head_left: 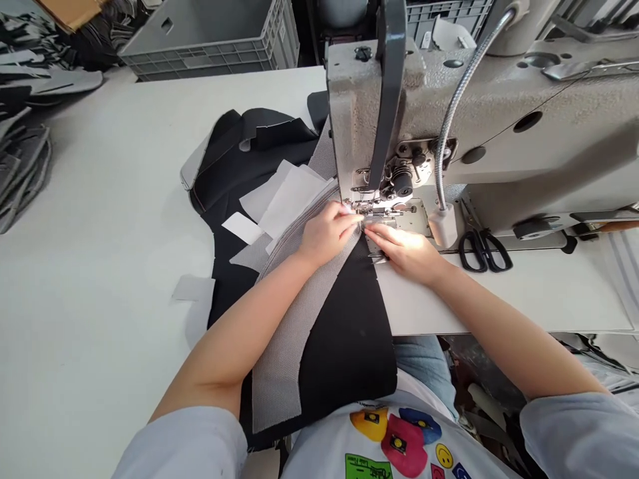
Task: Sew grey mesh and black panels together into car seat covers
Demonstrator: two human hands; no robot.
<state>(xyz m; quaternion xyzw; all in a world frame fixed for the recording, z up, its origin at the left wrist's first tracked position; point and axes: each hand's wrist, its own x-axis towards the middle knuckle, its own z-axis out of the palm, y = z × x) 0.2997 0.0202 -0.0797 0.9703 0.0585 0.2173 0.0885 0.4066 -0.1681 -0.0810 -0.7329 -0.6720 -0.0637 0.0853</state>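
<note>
A piece of black fabric (349, 332) with a grey mesh strip (284, 346) along it lies under the head of a sewing machine (364, 113). My left hand (324, 233) rests on the strip just left of the needle area, its fingers curled and closed on the fabric there. Across from it, my right hand (404, 251) lies with fingers stretched out, their tips at the fabric edge by the presser foot (372, 211). The needle itself is hard to make out. White paper-like pieces (289, 199) lie on the fabric, left of my left hand.
Black-handled scissors (483, 249) lie beside the machine bed, near a lamp on a bendable metal neck (456, 86). A grey plastic crate (210, 56) stands behind the white table (100, 279). Stacked fabric pieces (24, 146) sit at the far left.
</note>
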